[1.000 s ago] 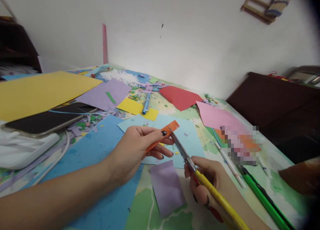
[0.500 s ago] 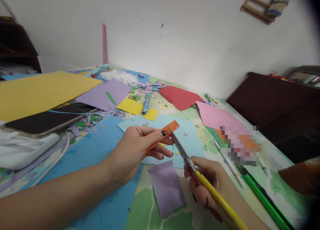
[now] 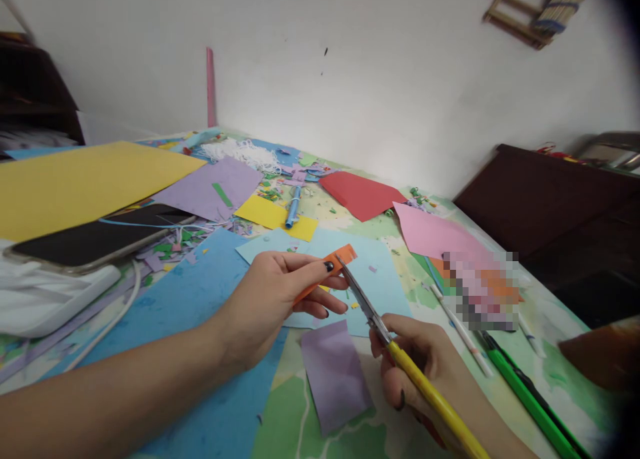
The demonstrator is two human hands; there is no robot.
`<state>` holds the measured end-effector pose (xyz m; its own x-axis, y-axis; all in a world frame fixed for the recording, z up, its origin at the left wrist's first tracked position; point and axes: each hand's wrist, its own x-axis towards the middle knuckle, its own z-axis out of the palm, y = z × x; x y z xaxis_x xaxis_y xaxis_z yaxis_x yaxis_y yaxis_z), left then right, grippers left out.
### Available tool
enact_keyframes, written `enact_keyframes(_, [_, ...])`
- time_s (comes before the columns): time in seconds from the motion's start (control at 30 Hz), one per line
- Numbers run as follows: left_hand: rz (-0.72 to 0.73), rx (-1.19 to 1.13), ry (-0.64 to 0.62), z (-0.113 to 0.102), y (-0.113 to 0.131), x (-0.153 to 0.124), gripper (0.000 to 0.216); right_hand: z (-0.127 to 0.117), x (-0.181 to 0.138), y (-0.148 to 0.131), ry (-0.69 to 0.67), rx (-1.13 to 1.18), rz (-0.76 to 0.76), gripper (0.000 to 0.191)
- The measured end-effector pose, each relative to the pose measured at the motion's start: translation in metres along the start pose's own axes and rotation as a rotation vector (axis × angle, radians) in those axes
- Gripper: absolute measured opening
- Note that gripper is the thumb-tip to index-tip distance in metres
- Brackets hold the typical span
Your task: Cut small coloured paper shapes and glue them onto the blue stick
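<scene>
Between thumb and fingers, my left hand (image 3: 287, 289) pinches an orange paper strip (image 3: 345, 253) whose far end is snipped into a short fringe. My right hand (image 3: 417, 359) grips yellow-handled scissors (image 3: 367, 306), fingers wrapped about the handles. The blade tips meet the strip just past my left thumb, and the blades look nearly closed. Below both hands lie a light blue sheet (image 3: 380, 262) and a small purple paper (image 3: 335, 379). Part of the strip is hidden behind my left fingers.
A phone (image 3: 95, 239) and a white plastic holder (image 3: 55, 299) lie left. Yellow (image 3: 90, 179), red (image 3: 360, 194) and pink sheets (image 3: 435, 229) spread across the table among scraps. A green cutter (image 3: 525, 392) rests at right. A rolled blue paper (image 3: 293, 208) sits on yellow paper.
The scissor blades have closed further on the orange strip, and my right fingers have drawn in around the handles. My left hand has barely moved.
</scene>
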<state>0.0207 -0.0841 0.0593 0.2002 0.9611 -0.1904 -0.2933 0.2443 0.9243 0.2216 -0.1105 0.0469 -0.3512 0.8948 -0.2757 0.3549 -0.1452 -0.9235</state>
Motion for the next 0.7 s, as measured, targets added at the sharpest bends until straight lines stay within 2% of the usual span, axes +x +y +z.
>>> enact_keyframes(0.43, [0.011, -0.004, -0.008, 0.0015, 0.0006, 0.0003, 0.023, -0.0058, -0.0019, -0.0016, -0.144, 0.025, -0.060, 0.059])
enact_keyframes(0.7, [0.018, 0.013, -0.006, 0.0009, 0.0008, 0.0009, 0.023, -0.0053, -0.0008, -0.0011, -0.102, -0.007, -0.058, 0.055])
